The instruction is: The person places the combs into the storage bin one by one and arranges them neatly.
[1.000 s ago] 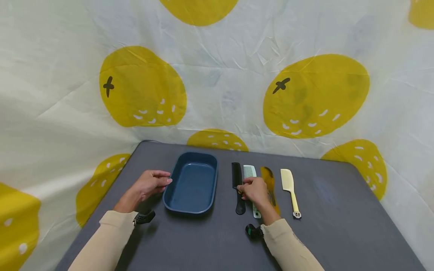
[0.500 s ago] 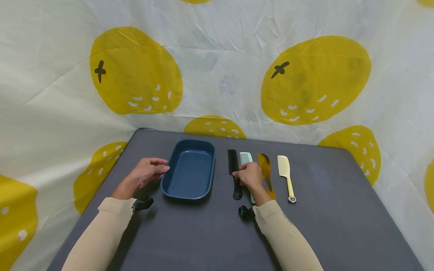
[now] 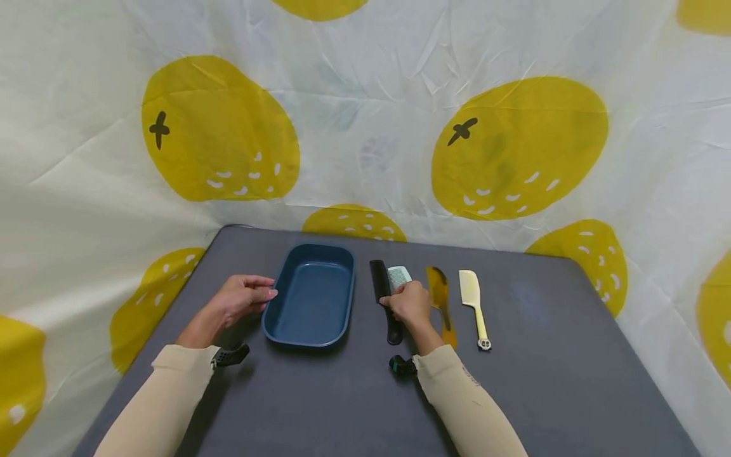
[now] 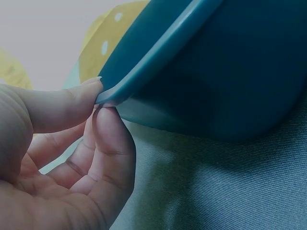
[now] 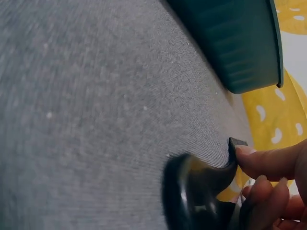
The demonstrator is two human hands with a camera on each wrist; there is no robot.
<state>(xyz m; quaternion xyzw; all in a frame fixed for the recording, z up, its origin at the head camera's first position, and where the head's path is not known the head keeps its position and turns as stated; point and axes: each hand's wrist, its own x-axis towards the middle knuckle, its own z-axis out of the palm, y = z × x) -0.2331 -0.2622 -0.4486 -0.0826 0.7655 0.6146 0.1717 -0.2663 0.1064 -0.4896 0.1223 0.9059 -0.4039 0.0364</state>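
My left hand (image 3: pixel 240 299) pinches the left rim of a blue rectangular tray (image 3: pixel 311 308) between thumb and fingertips; the left wrist view shows the thumb on top and a finger under the lip. To the tray's right, my right hand (image 3: pixel 412 304) grips a black comb (image 3: pixel 378 279) at the middle, thumb on its near side in the right wrist view. The comb's rounded handle (image 5: pixel 192 191) looms close to that camera. Just right of it, a mint green comb (image 3: pixel 400 274) shows only its toothed end, the remainder hidden behind my right hand.
Right of my right hand lie an amber-brown comb-like piece (image 3: pixel 438 291) and a cream comb (image 3: pixel 471 291) with a yellow handle. All rest on a dark grey table (image 3: pixel 548 355). A white curtain (image 3: pixel 365 152) with yellow fruit prints hangs behind.
The black comb's toothed end has swung left, so it slants. My right hand has shifted slightly left and now covers the mint comb's handle end. My left hand keeps its place on the tray.
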